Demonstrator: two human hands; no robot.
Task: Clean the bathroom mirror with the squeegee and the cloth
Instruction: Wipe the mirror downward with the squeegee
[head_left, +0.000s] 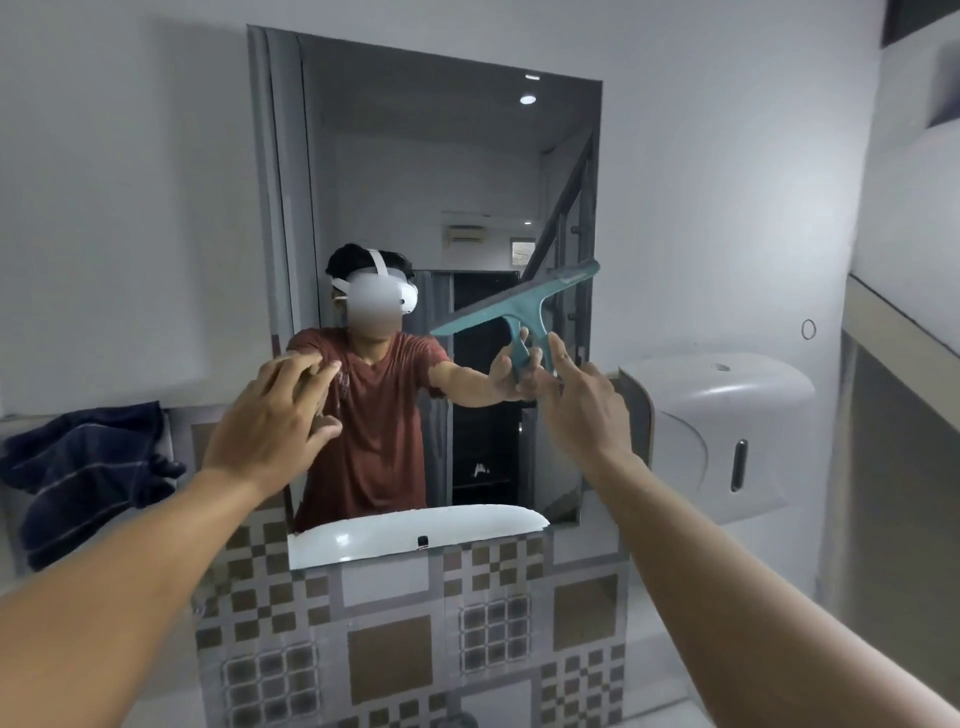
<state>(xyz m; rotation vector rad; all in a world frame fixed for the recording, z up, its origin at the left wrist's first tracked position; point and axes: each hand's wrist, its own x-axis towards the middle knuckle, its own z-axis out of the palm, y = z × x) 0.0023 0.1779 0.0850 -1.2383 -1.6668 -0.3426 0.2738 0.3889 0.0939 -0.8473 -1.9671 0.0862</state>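
Head view, one frame. The right hand (574, 400) grips the teal squeegee (519, 306) by its handle, forefinger extended, the rest of the fingers wrapped round; the blade is tilted, its right end high and close to the mirror's right edge, its left end lower towards the middle. I judge the blade to be at or very near the glass of the mirror (415, 171), but contact itself I cannot confirm from this angle. The left hand (270, 421) is empty, fingers spread wide, held up before the lower left of the mirror; whether the fingertips touch the glass I cannot tell. The cloth (83, 467), dark blue with pale stripes, hangs bunched on the wall ledge left of the mirror, well apart from both hands and not in use. Progress, as a judgement: squeegee stage under way, cloth stage not yet begun. The glass shows no obvious streaks, foam or droplets at this resolution, so I cannot say how much of the surface is already covered. Left to do: remaining squeegee passes, then wipe with the cloth.
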